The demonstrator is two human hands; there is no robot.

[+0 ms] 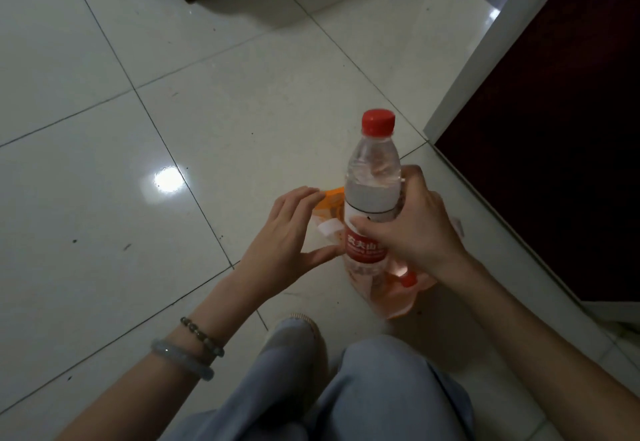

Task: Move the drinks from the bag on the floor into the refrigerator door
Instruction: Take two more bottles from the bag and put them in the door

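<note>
Where two knees in pale blue trousers (363,388) fill the near edge, two bracelets (194,350) circle the left wrist. The left hand (291,232) hangs with fingers loosely spread, holding nothing, its thumb just beside the one raised bottle (372,177). The right hand (405,225) wraps that bottle's red label; it is clear, upright, red-capped, above the orange bag (398,298) on the tiled floor (138,128), where a second red cap (408,279) shows.

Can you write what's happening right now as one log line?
right hand: grips water bottle upright | left hand: open beside bottle | orange bag: on floor, another red cap inside
</note>
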